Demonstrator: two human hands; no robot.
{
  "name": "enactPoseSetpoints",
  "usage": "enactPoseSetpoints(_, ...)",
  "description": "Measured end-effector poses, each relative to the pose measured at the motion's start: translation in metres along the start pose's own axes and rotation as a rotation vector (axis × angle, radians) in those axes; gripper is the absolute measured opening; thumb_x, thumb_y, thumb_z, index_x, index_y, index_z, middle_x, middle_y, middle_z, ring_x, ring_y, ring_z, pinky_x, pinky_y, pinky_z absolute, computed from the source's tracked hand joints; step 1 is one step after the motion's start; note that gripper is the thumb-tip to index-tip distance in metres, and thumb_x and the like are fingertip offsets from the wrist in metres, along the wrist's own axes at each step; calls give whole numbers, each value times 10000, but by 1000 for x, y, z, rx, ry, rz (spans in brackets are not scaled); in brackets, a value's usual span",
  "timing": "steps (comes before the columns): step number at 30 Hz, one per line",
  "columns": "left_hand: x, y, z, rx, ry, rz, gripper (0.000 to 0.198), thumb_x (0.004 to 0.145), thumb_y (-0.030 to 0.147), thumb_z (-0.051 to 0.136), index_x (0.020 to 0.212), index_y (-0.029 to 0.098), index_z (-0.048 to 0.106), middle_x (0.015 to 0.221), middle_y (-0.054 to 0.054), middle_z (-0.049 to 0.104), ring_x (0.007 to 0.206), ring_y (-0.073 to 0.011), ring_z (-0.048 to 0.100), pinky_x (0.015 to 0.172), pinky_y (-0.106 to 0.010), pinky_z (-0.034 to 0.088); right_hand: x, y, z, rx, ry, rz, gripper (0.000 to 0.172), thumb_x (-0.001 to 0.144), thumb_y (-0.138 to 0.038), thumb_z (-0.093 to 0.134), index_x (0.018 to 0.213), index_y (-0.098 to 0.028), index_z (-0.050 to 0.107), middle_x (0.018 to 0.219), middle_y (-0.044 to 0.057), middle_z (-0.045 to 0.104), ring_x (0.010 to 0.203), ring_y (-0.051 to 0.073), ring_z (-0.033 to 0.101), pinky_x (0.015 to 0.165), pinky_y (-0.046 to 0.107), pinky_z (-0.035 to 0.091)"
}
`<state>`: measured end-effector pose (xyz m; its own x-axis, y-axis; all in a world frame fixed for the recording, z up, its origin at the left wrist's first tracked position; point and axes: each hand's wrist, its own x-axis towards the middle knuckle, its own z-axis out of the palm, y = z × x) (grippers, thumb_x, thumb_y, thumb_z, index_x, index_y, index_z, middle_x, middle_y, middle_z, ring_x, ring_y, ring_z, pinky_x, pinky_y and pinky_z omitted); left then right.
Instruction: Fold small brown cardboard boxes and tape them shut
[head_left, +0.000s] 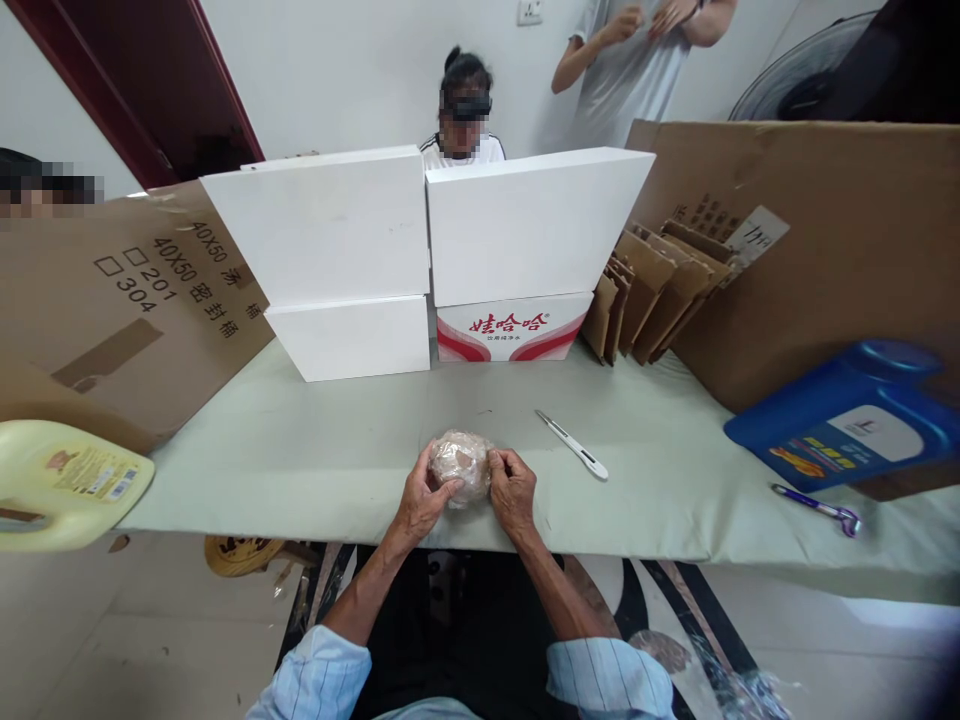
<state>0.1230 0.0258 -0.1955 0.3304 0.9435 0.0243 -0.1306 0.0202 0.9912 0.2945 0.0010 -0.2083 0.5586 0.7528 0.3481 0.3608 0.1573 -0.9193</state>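
A rounded bundle wrapped in clear plastic film (463, 462) rests at the front part of the table, between my two hands. Something brownish shows through the wrap, but its kind I cannot make out. My left hand (421, 502) grips the bundle's left side, thumb across its front. At its right edge, my right hand (513, 492) has thumb and fingers pinched together on the film. To the right of the bundle lies a white-handled craft knife or scalpel (574, 446), its blade pointing away to the upper left.
White boxes (352, 340) stand stacked at the back. Folded cardboard pieces (652, 290) lean beside a large carton (825, 230). A blue jug (847, 420) and a purple pen-like tool (817, 507) lie right; a yellow jug (71, 480) lies left. People are beyond the table.
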Motion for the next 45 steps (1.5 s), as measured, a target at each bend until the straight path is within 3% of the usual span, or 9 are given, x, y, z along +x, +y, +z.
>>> enactPoseSetpoints(7, 12, 14, -15, 25, -24, 15, 928, 701, 420, 928, 1473, 141, 495, 1480, -198, 611, 1298, -325, 648, 1125, -425, 511, -2, 1, -4, -12, -49, -33, 384, 990, -501, 571, 803, -188, 692, 688, 3, 635, 643, 166, 555, 630, 281, 470)
enactPoseSetpoints(13, 30, 56, -49, 205, -308, -45, 730, 674, 263, 874, 1358, 161, 640, 1301, -115, 709, 1193, -291, 658, 1033, -370, 509, 1, -18, -19, -28, -65, -156, 290, 1013, -448, 578, 1000, -211, 745, 1021, 96, 713, 932, 233, 668, 759, 341, 562)
enactPoseSetpoints(19, 34, 71, -49, 266, -570, -93, 760, 632, 155, 754, 1383, 169, 635, 1326, -102, 684, 1187, -293, 638, 994, -368, 507, 19, -57, -19, -43, -393, -404, 247, 1051, -357, 604, 1220, -252, 751, 1201, 108, 701, 1154, 264, 647, 1033, 445, 524)
enactPoseSetpoints(22, 32, 75, -42, 338, -611, -85, 741, 647, 138, 717, 1379, 179, 613, 1283, -95, 688, 1108, -262, 647, 894, -329, 523, 24, -68, -20, -53, -551, -389, 220, 1054, -324, 611, 1188, -248, 768, 1141, 96, 698, 1084, 247, 662, 971, 407, 539)
enactPoseSetpoints(25, 31, 80, -39, 404, -641, -66, 644, 678, 149, 680, 1319, 177, 635, 1147, -61, 701, 970, -218, 639, 800, -293, 506, 26, -73, -21, -74, -623, -372, 191, 1053, -301, 620, 1123, -246, 788, 1080, 82, 692, 1017, 231, 666, 915, 375, 538)
enactPoseSetpoints(32, 31, 81, -36, 388, -628, -27, 641, 757, 294, 792, 1369, 182, 637, 1280, -81, 690, 1137, -266, 634, 973, -355, 496, 27, -71, -23, -118, -596, -499, 184, 1050, -275, 650, 1194, -256, 764, 1018, 59, 684, 955, 216, 652, 856, 341, 528)
enactPoseSetpoints(37, 30, 78, -33, 395, -608, -32, 518, 794, 343, 781, 1268, 157, 686, 1102, -47, 709, 966, -213, 638, 867, -315, 490, 27, -62, -17, -172, -443, -696, 218, 1085, -205, 558, 1059, -235, 772, 953, 69, 683, 884, 211, 625, 783, 331, 518)
enactPoseSetpoints(41, 30, 75, -33, 350, -603, -42, 543, 803, 355, 779, 1302, 162, 687, 1173, -64, 720, 1029, -231, 647, 902, -326, 497, 22, -59, -15, -238, -367, -789, 229, 1079, -162, 546, 1045, -233, 761, 940, 73, 680, 858, 210, 595, 767, 331, 506)
enactPoseSetpoints(45, 30, 73, -35, 359, -589, -47, 580, 813, 367, 773, 1354, 175, 687, 1245, -85, 729, 1054, -246, 657, 915, -341, 516, 15, -61, -17, -262, -359, -790, 221, 1061, -148, 554, 1019, -225, 756, 949, 80, 658, 881, 216, 578, 750, 327, 498)
